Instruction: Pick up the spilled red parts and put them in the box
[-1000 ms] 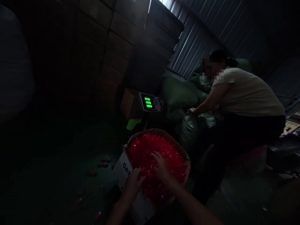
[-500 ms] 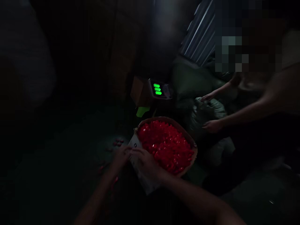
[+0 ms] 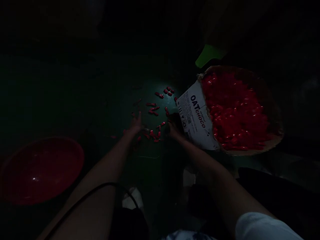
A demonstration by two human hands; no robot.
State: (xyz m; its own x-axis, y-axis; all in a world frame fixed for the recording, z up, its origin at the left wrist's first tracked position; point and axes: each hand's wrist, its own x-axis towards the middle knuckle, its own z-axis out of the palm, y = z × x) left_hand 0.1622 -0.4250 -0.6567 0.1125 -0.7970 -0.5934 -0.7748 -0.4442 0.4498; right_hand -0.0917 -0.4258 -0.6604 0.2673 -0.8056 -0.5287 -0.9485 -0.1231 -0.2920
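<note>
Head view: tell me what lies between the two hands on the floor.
Head view: small red pieces lie scattered on the dark floor between left hand and right hand.

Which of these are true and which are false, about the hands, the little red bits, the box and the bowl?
1. The cardboard box is heaped with red pieces. True.
2. Loose red pieces lie scattered on the floor. True.
3. The red bowl is piled high with pieces. False: nothing shows inside it.
4. Both hands are inside the box. False: the left hand and right hand reach to the floor among the scattered pieces.
</note>
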